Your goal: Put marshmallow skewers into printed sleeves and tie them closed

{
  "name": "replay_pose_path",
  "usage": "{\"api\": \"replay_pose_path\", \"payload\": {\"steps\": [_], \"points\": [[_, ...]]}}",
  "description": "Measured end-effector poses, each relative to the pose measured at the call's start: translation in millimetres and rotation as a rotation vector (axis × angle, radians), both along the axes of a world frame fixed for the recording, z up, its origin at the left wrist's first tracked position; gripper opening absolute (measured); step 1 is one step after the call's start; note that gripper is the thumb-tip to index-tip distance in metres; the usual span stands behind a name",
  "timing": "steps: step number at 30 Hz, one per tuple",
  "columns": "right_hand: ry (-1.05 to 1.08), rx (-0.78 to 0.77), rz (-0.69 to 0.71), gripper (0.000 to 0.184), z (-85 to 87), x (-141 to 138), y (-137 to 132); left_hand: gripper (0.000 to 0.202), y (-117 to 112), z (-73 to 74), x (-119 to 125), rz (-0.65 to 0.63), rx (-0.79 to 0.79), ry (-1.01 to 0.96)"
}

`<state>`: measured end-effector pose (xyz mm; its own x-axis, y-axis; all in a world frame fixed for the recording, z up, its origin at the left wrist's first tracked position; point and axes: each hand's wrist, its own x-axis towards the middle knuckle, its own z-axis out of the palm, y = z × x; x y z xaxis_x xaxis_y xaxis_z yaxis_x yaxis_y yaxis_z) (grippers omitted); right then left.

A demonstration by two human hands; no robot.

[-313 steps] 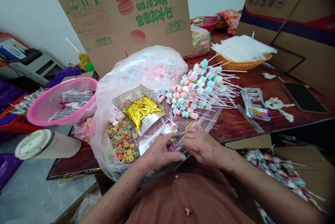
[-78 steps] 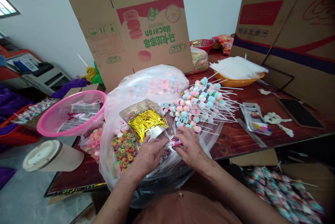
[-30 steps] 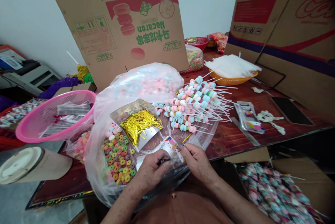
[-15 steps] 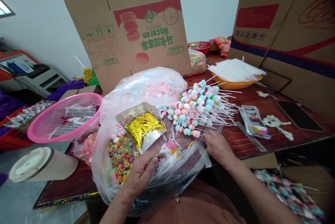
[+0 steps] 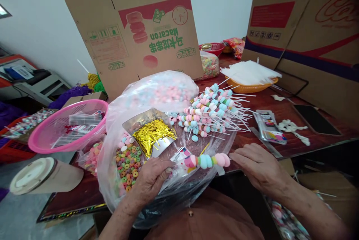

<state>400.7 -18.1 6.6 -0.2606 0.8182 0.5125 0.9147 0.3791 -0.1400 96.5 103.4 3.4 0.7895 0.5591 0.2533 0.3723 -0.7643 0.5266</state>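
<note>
In my right hand (image 5: 259, 165), closed by its stick end, is a marshmallow skewer (image 5: 206, 161) in pink, blue and green, lying nearly level. My left hand (image 5: 153, 178) pinches a small clear printed packaging bag (image 5: 181, 154). The skewer's left end overlaps the bag's printed part; how far inside it reaches I cannot tell. Both hands are over a large clear plastic bag (image 5: 105, 172) spread on the table. Just beyond them lies a pile of similar marshmallow skewers (image 5: 214, 107), sticks pointing right. Gold twist ties (image 5: 154, 135) fill an open silver pouch.
Ring-shaped candies (image 5: 127, 167) lie left of the pouch. A pink basket (image 5: 35, 140) holds flat packets, with a lidded paper cup (image 5: 66, 176) below it. White sticks (image 5: 249, 71) heap in an orange basket. A phone (image 5: 316, 119) and cardboard boxes (image 5: 157, 15) stand around.
My right hand has taken a skewer from the near edge of the pile and brought it toward me, against the small bag. My left hand has stayed almost in place.
</note>
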Motion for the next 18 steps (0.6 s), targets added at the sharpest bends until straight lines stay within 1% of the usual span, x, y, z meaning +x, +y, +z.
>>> {"api": "replay_pose_path", "payload": {"steps": [3,6,8,11,14,17,18], "points": [[-0.033,-0.044,0.032,0.03,3.6,-5.2,2.3,0.027,0.7,4.5,7.4,-0.042,0.074,0.107],[0.017,-0.106,0.068,0.031,6.7,-9.7,6.7,0.031,-2.0,8.3,16.9,-0.029,0.085,0.183],[0.065,-0.138,0.079,0.03,6.7,-12.1,8.4,0.034,-6.5,9.6,23.2,-0.025,0.019,0.226],[0.084,-0.164,0.076,0.029,4.9,-15.9,8.7,0.041,-15.1,8.8,32.2,-0.013,-0.161,0.306],[0.052,-0.187,0.127,0.029,3.9,-18.8,8.6,0.039,-20.1,6.3,39.6,0.009,-0.319,0.324],[-0.011,-0.242,0.201,0.029,7.1,-17.6,10.2,0.037,-19.2,5.9,44.7,-0.043,-0.362,0.318],[-0.028,-0.242,0.197,0.028,9.4,-16.4,11.4,0.037,-18.1,6.6,46.2,-0.064,-0.357,0.333]]}}
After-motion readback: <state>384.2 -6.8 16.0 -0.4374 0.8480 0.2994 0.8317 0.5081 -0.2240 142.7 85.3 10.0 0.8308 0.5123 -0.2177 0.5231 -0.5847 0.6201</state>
